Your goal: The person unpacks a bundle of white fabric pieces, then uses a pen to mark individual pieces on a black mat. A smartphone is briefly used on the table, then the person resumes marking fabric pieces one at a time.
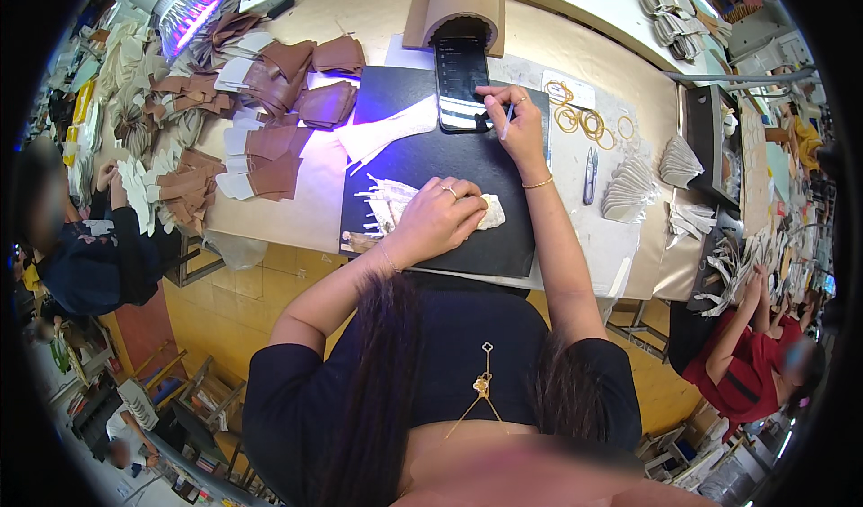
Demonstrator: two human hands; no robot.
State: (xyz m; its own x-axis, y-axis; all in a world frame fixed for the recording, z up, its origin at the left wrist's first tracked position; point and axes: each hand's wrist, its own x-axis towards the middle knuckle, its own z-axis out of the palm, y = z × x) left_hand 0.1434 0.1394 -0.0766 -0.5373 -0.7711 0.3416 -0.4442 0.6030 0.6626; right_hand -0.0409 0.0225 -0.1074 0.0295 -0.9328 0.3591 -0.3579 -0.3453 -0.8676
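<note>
My left hand [438,219] rests on the black board [512,246], its fingers curled over a crumpled whitish cloth-like piece [492,213]. Beside that wrist, a fanned bunch of thin white strips [387,200] lies partly under the hand. My right hand [520,129] is at the lower right corner of a dark-screened phone [461,80], its index finger reaching over the screen. A slim pen-like tool [508,122] is pinched in those fingers. Left of the phone, a white fan-shaped stack [391,132] lies on the board under bright violet-white light.
Brown and white leather-like pieces [274,161] are stacked at the left under a lamp [184,13]. A curved brown stand [463,4] props the phone. To the right lie yellow rings [584,122], thread snips [590,176] and fanned pale pieces [627,190]. Other people sit at both sides.
</note>
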